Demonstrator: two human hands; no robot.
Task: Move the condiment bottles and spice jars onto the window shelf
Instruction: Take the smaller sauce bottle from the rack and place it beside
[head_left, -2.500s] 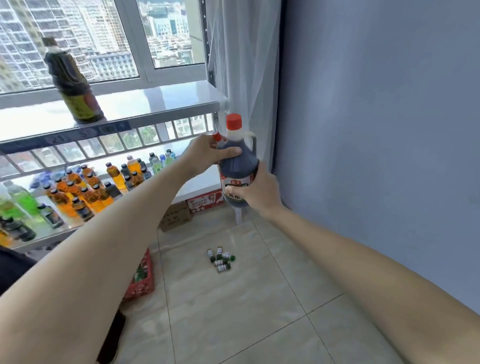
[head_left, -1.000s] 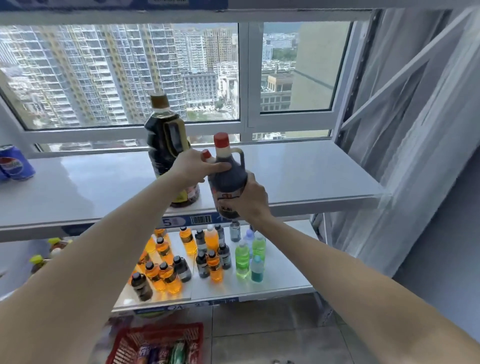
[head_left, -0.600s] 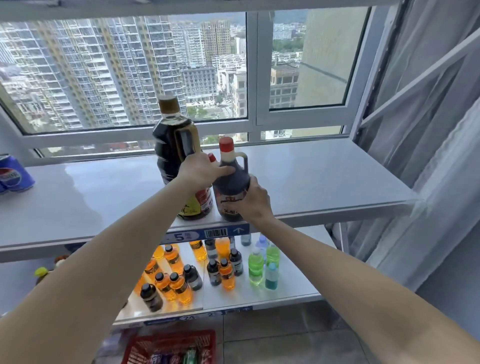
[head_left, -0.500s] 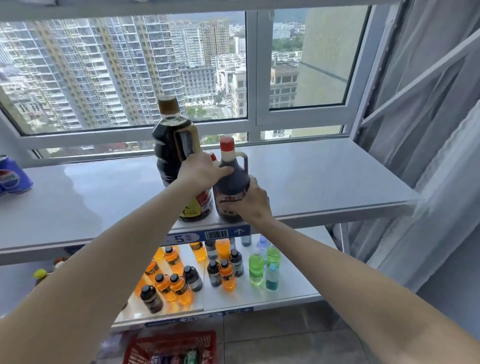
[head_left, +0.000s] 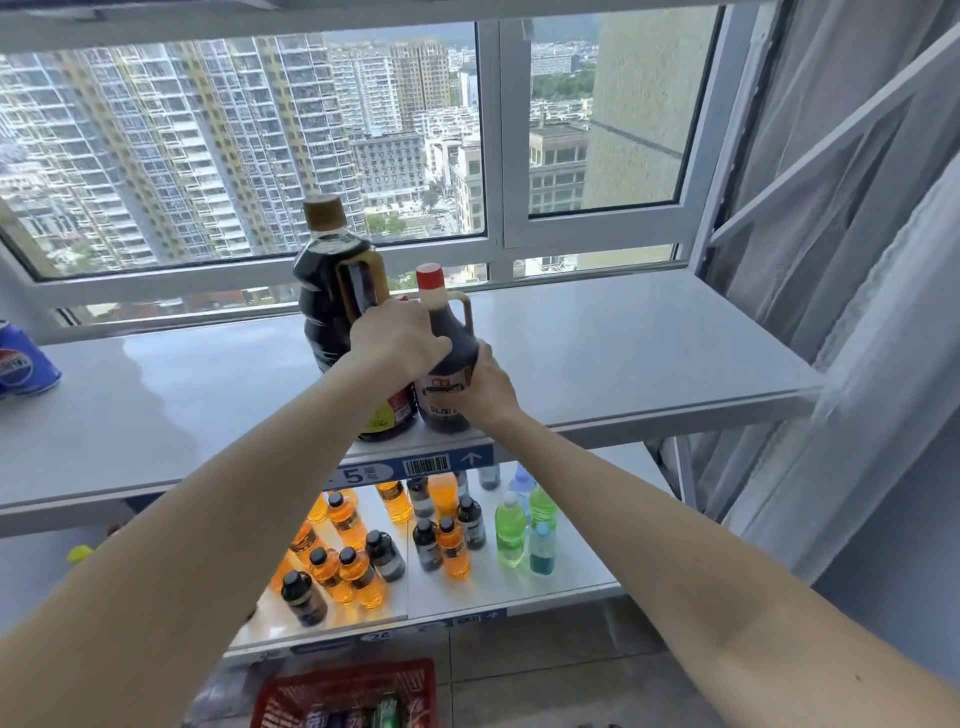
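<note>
On the window shelf (head_left: 623, 353), the tall brown-capped soy sauce bottle (head_left: 332, 291) stands just left of the red-capped jug (head_left: 447, 364) I'm setting down upright near the front edge. My left hand (head_left: 397, 338) curls over its shoulder from the left; my right hand (head_left: 485, 387) wraps its label from the right. The base looks seated, so I'd release next.
</note>
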